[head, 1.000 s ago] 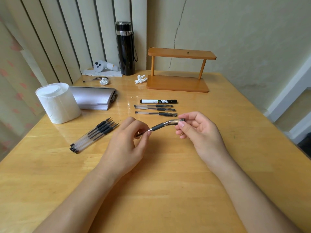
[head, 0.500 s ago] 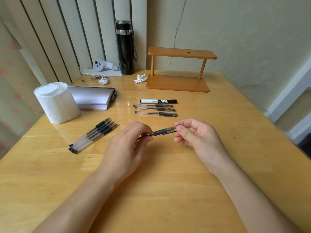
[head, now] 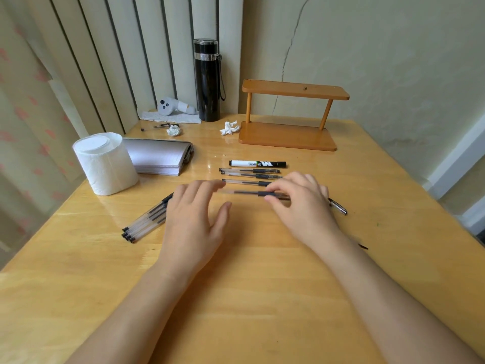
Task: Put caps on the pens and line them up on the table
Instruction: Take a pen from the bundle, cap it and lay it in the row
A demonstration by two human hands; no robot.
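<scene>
A capped clear pen (head: 246,192) lies level just in front of a row made of a black-and-white marker (head: 258,163) and three capped clear pens (head: 249,176). My right hand (head: 301,206) pinches this pen at its cap end. My left hand (head: 194,222) is spread flat with its fingers apart, and its fingertips are by the pen's left end. A bundle of several clear pens (head: 144,223) lies to the left, partly under my left hand. A silver-tipped piece (head: 338,207) sticks out from behind my right hand.
A toilet roll (head: 105,164) and a grey stack of paper (head: 157,158) sit at the left. A black flask (head: 207,80), a white controller (head: 173,107), crumpled tissues (head: 229,127) and a wooden shelf (head: 288,137) stand at the back. A small dark speck (head: 363,246) lies right.
Both hands moved forward and down with the pen, which now lies level by the row. My left hand let go of it and spread open.
</scene>
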